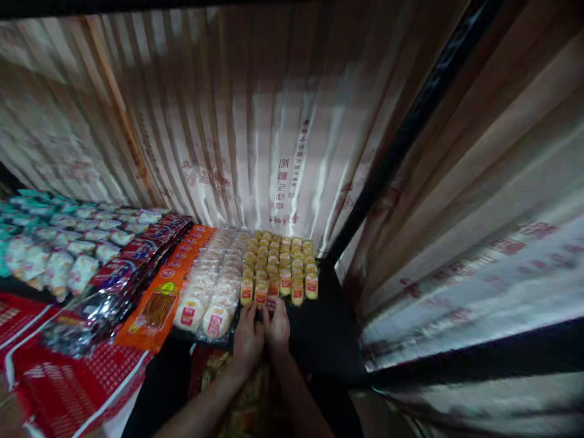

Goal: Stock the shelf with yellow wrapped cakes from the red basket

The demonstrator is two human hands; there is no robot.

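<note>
My left hand (247, 338) and my right hand (277, 329) are pressed side by side at the front edge of a dark shelf (319, 328). Their fingers curl against the front row of small yellow packets with red labels (279, 261), which stand in several rows. Whether either hand grips a packet is hidden by the fingers. Left of these lie rows of pale round cakes in clear wrap (212, 286).
Further left lie orange packs (171, 286), dark shiny bags (137, 255) and white-and-teal packets (55, 243). Red printed packaging (59, 377) sits at the lower left. A shiny printed plastic curtain (255, 134) hangs behind and to the right, with a black frame bar (401, 152).
</note>
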